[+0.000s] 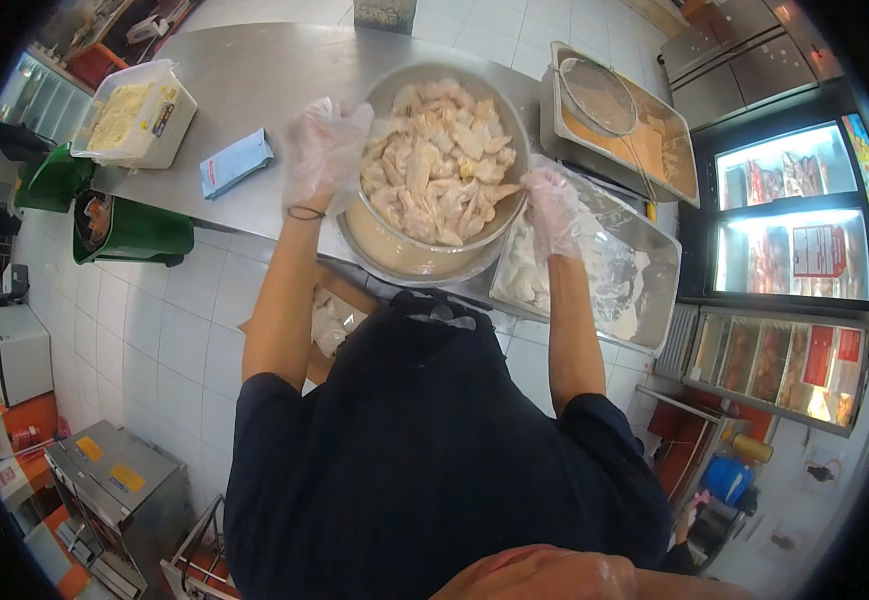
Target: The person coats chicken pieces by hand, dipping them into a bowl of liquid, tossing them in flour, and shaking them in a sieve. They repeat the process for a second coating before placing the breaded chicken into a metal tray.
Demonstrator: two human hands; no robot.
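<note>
No wording is coming through sharply enough to read. A small label (162, 120) is showing on the white tub (134, 150) far left of the bowl (404, 250). Red-and-white placards (811, 250) are hanging in the display case (859, 240) right of the bowl. Yellow stickers (126, 478) are sitting on the steel cabinet (154, 510) below-left of it. All are blurring.

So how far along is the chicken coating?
Early on. Done: a few floured pieces lie in the flour tray. In hand: the left hand and right hand hold the metal bowl by its rim. Left: its heap of chicken pieces, apparently uncoated.
</note>
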